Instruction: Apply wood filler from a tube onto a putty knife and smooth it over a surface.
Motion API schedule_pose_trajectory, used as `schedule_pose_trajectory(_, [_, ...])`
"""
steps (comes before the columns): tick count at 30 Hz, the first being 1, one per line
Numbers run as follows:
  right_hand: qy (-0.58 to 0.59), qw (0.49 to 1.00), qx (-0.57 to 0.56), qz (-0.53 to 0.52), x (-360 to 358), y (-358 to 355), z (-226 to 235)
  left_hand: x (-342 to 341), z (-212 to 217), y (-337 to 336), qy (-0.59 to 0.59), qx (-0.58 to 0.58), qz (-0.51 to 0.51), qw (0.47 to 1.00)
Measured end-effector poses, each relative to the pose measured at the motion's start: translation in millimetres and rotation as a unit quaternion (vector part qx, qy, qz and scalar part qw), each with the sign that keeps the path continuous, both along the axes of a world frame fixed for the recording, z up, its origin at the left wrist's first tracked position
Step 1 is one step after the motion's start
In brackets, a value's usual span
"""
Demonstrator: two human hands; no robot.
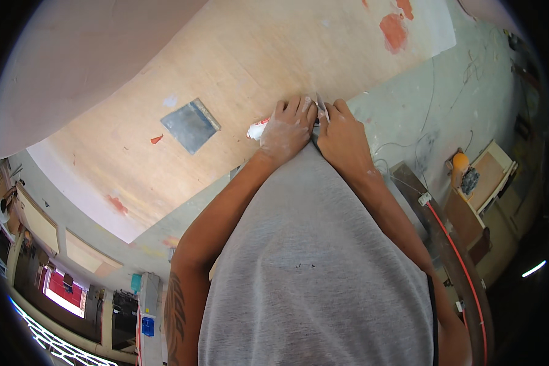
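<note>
Close together in front of my grey shirt, both hands are at the near edge of a large pale wooden panel (238, 91). My right hand (346, 139) is closed with a thin, flat grey piece (321, 108) pinched between thumb and fingers; its exact kind is unclear. White dust coats my left hand (288, 129), whose fingers are curled against the right; what they hold is hidden. Beside its wrist shows the end of a white tube with red marks (258, 129); I cannot tell whether my left hand grips it. Farther left, a square dark grey spreader (191, 126) lies on the panel.
Reddish filler patches (394, 33) mark the panel. A large curved sheet (79, 67) overhangs the upper left. To my right runs a dark beam (442, 229) with a red cord (450, 235). An orange round object (460, 161) sits by wooden boards; a grey cabinet (150, 305) stands lower left.
</note>
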State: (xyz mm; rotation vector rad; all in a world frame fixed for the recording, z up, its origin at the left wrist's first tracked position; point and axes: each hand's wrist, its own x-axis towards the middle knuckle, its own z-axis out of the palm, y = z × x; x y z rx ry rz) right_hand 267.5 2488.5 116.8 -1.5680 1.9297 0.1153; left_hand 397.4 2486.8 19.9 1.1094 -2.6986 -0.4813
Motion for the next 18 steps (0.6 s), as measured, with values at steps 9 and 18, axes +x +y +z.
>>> schedule_pose_trajectory(9, [-0.001, 0.999, -0.037, -0.012, 1, 5, -18, 0, -3, 5, -0.002, -0.007, -0.001, 1.000])
schedule_pose_trajectory(18, [-0.052, 0.995, -0.059, -0.056, -9, 10, -18, -2, 4, 8, -0.047, 0.024, 0.008, 0.999])
